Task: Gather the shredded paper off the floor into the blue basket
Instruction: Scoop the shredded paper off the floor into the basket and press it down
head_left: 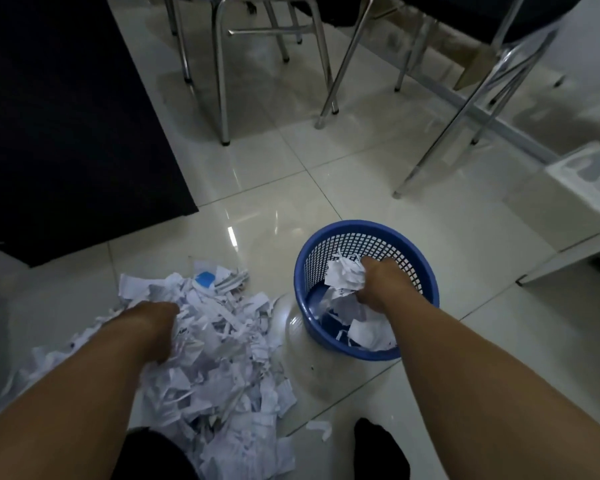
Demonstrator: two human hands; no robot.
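Fingers of the right hand (378,282) are curled tight round a crumpled white wad of shreds (345,276), held inside the blue basket (329,233), with the forearm reaching down over its near rim. Basket: round plastic, lattice wall, upright, mouth up, with more scraps in its bottom. The left hand (155,323) is sunk into the shredded paper pile (222,362); its fingers are buried, so grip cannot be told. Pile: thin ragged strips, lying left of the basket on the glossy tiled floor (326,188).
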